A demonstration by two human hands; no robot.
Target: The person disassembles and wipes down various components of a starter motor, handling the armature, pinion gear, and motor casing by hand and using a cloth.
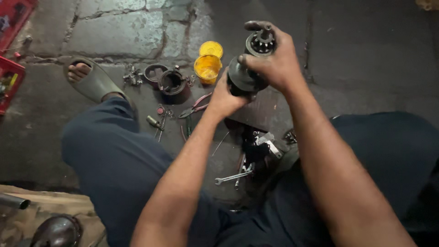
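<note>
Both my hands hold a dark, greasy metal motor part (249,68) with a toothed gear at its top end, raised above the stone floor. My right hand (274,61) wraps over its upper half, with the thumb beside the gear. My left hand (224,98) grips the wider lower body from below. A yellow plastic cup (206,68) and its yellow lid (211,48) stand on the floor just left of the part.
Round dark metal housings (171,84), red-handled pliers (194,107), a small screwdriver (154,122), a spanner (233,177) and loose metal bits lie between my legs. My sandalled foot (89,80) is at upper left; a red toolbox (9,80) sits at the left edge.
</note>
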